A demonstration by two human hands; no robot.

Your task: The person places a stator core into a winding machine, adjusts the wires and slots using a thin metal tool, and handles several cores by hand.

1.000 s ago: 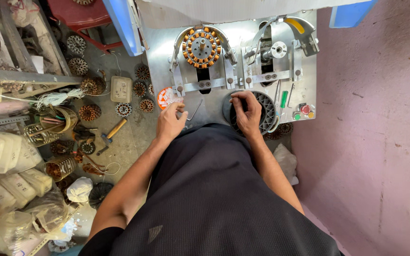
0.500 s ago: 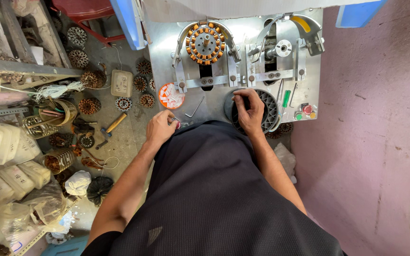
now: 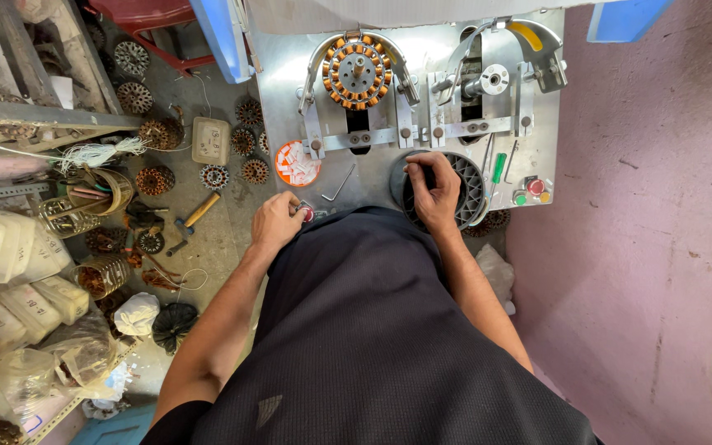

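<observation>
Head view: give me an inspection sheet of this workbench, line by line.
Surface: metal bench plate, bolted fixtures on top.
Job's things: dark ribbed ring under the right hand; small red button at the left fingertips; copper-wound stator clamped in the left fixture.
Clutter: round orange-rimmed tub, hex key, green-handled tool.
Hands: left hand at the bench's front edge, fingers curled; right hand resting on the ring.
Cables: thin wire loop on the floor.
Surroundings: stators and a hammer on the floor, left shelves with bags, pink wall right.
</observation>
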